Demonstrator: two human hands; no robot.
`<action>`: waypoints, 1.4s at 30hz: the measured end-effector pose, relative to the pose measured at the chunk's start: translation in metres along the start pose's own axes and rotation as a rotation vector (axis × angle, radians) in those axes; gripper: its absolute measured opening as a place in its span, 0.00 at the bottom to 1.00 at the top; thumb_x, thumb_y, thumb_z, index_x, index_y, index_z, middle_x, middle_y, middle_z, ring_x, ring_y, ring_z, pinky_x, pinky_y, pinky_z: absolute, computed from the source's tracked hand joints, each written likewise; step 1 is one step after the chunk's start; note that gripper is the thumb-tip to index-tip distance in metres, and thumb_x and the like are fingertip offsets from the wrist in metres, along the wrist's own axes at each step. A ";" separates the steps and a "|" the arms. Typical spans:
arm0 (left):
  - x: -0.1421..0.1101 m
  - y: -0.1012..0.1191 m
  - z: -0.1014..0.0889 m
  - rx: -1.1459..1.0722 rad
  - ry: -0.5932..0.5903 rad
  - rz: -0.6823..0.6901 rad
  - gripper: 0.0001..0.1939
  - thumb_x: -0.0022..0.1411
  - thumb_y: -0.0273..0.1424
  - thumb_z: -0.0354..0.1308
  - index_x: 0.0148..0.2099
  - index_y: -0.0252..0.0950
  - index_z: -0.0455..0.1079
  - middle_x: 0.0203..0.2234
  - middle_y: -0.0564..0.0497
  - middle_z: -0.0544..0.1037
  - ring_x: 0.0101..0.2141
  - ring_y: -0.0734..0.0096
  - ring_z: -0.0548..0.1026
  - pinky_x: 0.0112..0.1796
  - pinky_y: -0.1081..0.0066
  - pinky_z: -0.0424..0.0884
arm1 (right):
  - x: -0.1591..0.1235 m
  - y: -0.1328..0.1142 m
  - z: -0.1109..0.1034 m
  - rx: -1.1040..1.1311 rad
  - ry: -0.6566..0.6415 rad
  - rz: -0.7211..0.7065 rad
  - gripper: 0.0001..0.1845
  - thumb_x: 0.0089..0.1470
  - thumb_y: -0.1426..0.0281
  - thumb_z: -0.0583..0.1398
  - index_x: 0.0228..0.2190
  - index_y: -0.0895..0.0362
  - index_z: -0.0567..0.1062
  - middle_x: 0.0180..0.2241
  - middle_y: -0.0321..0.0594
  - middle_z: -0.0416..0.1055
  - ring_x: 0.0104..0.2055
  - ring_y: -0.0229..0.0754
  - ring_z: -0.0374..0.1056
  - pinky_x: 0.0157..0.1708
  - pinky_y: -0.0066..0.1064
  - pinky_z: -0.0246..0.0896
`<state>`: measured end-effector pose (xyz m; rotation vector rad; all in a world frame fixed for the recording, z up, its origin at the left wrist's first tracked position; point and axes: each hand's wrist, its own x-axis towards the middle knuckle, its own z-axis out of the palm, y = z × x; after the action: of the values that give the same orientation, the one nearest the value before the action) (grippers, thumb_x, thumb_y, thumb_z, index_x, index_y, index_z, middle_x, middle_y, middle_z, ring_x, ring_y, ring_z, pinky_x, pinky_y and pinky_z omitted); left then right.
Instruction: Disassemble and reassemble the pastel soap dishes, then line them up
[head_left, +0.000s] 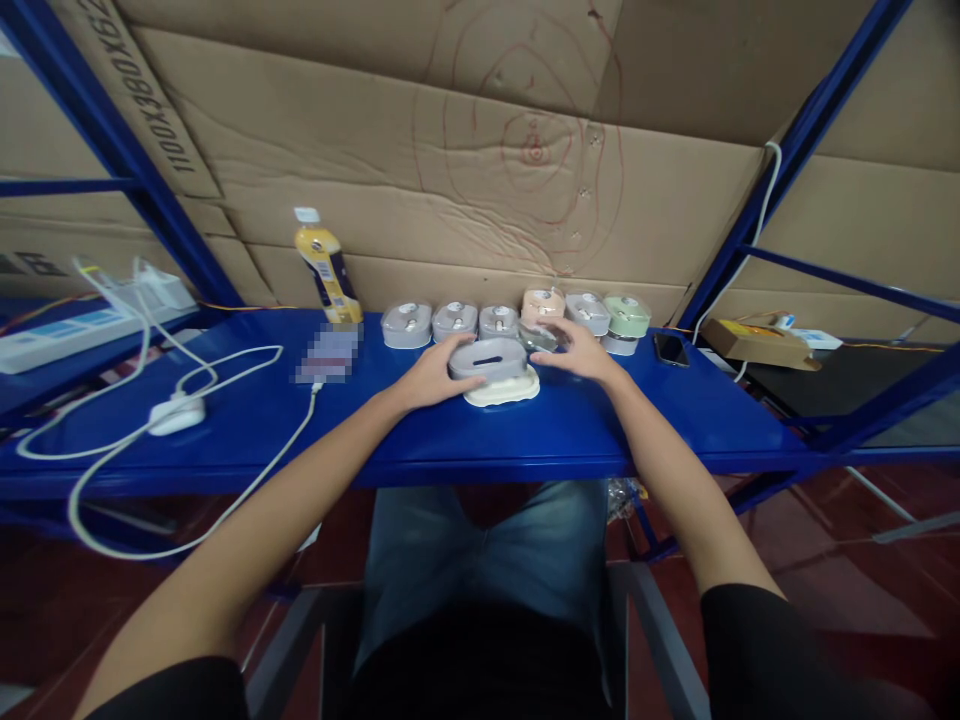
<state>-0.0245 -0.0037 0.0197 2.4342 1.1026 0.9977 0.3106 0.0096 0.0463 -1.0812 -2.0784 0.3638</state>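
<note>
My left hand [437,374] curls around the left end of a grey rounded box [480,373] that has a dark slot in its top. Under and in front of that box, a cream scalloped-edged piece [502,393] lies on the blue table. Just right of the box, my right hand [579,350] grips a clear, lid-like piece [541,341] between thumb and fingers. Behind both hands stands a row of similar rounded boxes with clear covers, among them a grey one [406,326], a peach one [543,303] and a green one [627,316].
A yellow drink bottle [328,268] stands at the back left, near a pixelated device on a white cable. A white charger [177,414] lies with loose cables at left. To the right are a black phone [670,349] and an opened carton [757,345]. Cardboard backs the table.
</note>
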 end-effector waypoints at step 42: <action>0.134 0.052 0.058 0.340 0.321 -0.604 0.45 0.70 0.49 0.64 0.74 0.22 0.56 0.66 0.18 0.69 0.67 0.30 0.69 0.66 0.46 0.64 | 0.007 0.006 0.010 -0.070 0.435 0.025 0.40 0.69 0.32 0.44 0.38 0.51 0.78 0.38 0.47 0.76 0.45 0.52 0.72 0.52 0.49 0.70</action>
<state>0.1063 0.0629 0.0679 1.9679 2.1014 1.0666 0.3044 0.0198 0.0396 -1.1150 -1.7016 0.0578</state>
